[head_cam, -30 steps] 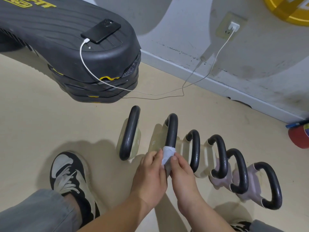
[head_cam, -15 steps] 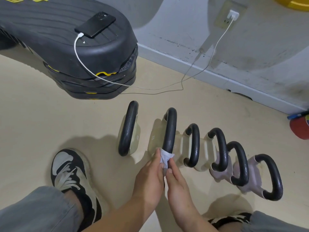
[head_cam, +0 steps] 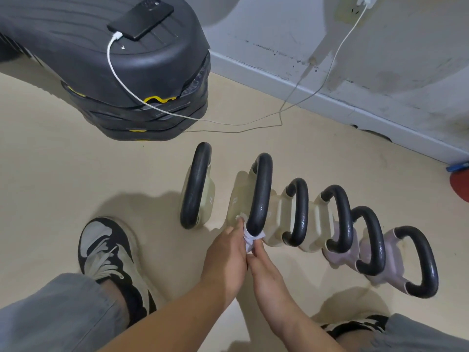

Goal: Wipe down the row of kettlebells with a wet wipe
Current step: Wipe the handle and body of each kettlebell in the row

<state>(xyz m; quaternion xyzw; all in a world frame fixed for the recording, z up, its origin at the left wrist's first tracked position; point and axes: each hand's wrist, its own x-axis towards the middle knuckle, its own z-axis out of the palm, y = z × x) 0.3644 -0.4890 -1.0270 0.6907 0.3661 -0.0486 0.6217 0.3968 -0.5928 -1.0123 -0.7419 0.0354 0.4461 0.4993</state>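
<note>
Pinching a white wet wipe (head_cam: 250,238) with both left hand (head_cam: 225,259) and right hand (head_cam: 266,275), holding it wrapped round the near end of the black handle (head_cam: 262,191) of the second kettlebell (head_cam: 238,199) from the left, standing on the beige floor (head_cam: 76,174).

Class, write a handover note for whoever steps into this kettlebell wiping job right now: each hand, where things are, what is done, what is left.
Left hand: holds the wet wipe against the near end of the second kettlebell's handle.
Right hand: pinches the wipe's lower end.
Things: row of six kettlebells standing on the floor; the wipe is wrapped round that handle's near end.
Done: the picture does not show which kettlebells are already clean.
Left: finish this handle and its body, then probably the rest of the row.
</note>
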